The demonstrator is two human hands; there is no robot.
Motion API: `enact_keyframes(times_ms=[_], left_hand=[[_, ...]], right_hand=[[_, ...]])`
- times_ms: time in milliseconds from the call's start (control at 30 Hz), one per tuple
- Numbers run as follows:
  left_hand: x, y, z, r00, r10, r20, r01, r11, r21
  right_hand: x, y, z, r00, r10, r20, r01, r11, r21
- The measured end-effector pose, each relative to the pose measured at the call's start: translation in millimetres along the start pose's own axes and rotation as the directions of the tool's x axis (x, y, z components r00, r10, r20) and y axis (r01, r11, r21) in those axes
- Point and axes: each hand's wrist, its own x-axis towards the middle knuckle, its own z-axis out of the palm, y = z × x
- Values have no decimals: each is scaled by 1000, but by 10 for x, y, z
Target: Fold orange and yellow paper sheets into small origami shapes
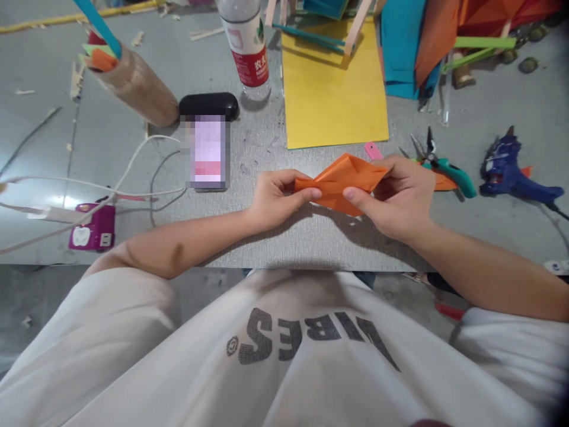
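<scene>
Pinched between left hand (278,198) and right hand (402,198), near the front edge of the surface (267,249): folded orange paper (335,185), at the centre of the clock, with twelve away from the body. Narrow grip on either side, thumbs in front and fingers partly hidden behind, apparently to steady both ends and keep the creases closed. Contact beneath too hidden to tell. Aligned lengthwise from nine to three, right end tilted slightly toward two; peaked at twelve, with a tapered tip toward three and a lower corner toward six. Laid flat at twelve, yellow sheet (333,101), probably for easy reach; between nine and ten, phone (208,142), lying face up, perhaps for easy viewing. At three, pliers (457,175) beside the right hand, with glue gun (511,178) farther out, seemingly set aside to leave elbow room.
</scene>
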Motion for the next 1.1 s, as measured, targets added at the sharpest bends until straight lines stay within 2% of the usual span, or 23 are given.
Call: enact_keyframes(times_ms=[267, 333, 400, 467, 533, 700, 833, 900, 1000, 1100], left_hand=[[29, -25, -44, 996, 78, 40, -81, 993, 86], [29, -42, -43, 996, 84, 29, -86, 992, 94], [23, -56, -30, 997, 78, 10, -79, 993, 89], [12, -67, -11, 998, 68, 9, -68, 995, 69], [-6, -72, 8, 997, 69, 30, -70, 996, 47], [-59, -45, 19, 991, 115, 66, -119, 991, 58], [-90, -31, -3, 980, 160, 115, -175, 976, 130], [-96, -40, -10, 972, 186, 144, -209, 965, 158], [-95, -56, -14, 956, 231, 183, -265, 945, 193], [-87, -58, -18, 936, 288, 204, -330, 920, 213]], right_hand=[[-1, 54, 11, 998, 33, 56, -28, 997, -73], [15, 60, 13, 999, -37, -16, 35, 996, -77], [34, 38, -9, 981, -177, -82, 168, 980, -104], [51, -8, -45, 959, -280, -51, 267, 947, -178], [64, -51, -73, 954, -298, -4, 287, 922, -261], [102, 15, -60, 895, -443, -47, 403, 850, -338], [124, 113, -69, 897, -440, 39, 439, 880, -180], [127, 92, -98, 909, -400, 118, 412, 905, -108], [133, -11, -142, 915, -312, 254, 342, 936, -82], [144, -94, -151, 912, -287, 292, 323, 942, -85]])
